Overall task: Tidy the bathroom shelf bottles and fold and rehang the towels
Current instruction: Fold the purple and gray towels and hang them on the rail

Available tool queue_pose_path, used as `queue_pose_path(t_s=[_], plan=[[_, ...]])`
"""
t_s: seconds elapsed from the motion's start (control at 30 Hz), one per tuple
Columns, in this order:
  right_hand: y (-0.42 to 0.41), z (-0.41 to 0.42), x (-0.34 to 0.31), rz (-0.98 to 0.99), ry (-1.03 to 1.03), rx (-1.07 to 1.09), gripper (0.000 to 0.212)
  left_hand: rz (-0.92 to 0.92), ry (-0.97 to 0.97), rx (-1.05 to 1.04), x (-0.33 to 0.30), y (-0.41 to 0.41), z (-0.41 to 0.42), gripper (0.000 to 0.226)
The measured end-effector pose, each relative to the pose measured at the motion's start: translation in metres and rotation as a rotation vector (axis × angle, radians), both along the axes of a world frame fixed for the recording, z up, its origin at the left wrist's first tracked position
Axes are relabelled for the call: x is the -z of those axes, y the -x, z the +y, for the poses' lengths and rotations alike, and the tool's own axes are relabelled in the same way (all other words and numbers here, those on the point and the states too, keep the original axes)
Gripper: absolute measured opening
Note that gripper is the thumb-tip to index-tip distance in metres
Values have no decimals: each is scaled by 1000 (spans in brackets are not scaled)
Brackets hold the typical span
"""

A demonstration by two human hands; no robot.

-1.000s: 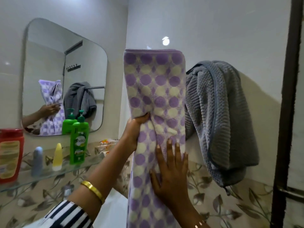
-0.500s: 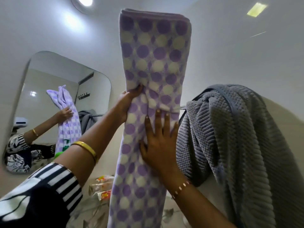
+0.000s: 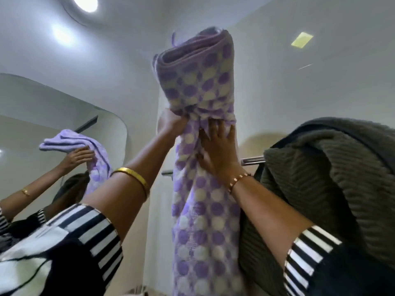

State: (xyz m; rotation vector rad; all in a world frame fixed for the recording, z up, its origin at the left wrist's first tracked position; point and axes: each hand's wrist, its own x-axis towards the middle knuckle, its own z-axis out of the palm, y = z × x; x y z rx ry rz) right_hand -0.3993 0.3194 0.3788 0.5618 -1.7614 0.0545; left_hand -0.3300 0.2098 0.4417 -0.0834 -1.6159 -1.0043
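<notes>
A folded purple towel with cream dots point(image 3: 201, 86) stands raised high in front of the wall, its lower part hanging straight down. My left hand point(image 3: 171, 122) grips its left edge where the cloth bunches. My right hand point(image 3: 218, 146) lies against the towel's front just below that, fingers spread and curled into the cloth. Behind it runs a metal towel rail point(image 3: 252, 161). A dark grey ribbed towel point(image 3: 333, 180) hangs bunched over the rail to the right. The shelf and bottles are out of view.
A wall mirror point(image 3: 53, 116) on the left reflects my arms and the purple towel. A round ceiling light point(image 3: 85, 4) glows above. The white wall corner runs behind the towel.
Both hands have lifted the purple towel higher, and the view has tilted up towards the ceiling. The towel's top now shows its rolled folds. The shelf with bottles has dropped out of sight.
</notes>
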Motion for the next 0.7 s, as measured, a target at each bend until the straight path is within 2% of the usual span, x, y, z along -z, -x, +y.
queue_pose_path(t_s=[0.07,0.17,0.2,0.27,0.3,0.43,0.53,0.57,0.7], plan=[[-2,-5,-10,-113,40,-30,63,-45,95,-147,9,2,7,34],[-11,4,-26,-234,7,33,39,-158,320,-164,27,12,18,27],[-18,3,-29,-287,-13,31,38,-225,377,-161,34,12,14,27],[31,-45,-36,-401,-35,146,42,-301,442,-36,38,105,-42,32],[31,-45,-42,-455,-43,139,42,-341,476,-45,39,113,-51,34],[21,-41,-57,-633,-37,10,44,-319,491,92,43,100,-63,32],[14,-31,-66,-761,41,-10,54,-288,522,-1,42,97,-68,42],[14,-30,-67,-765,49,-24,56,-292,538,-27,41,98,-70,43],[27,-13,-67,-729,146,-78,50,-383,452,198,39,99,-59,34]])
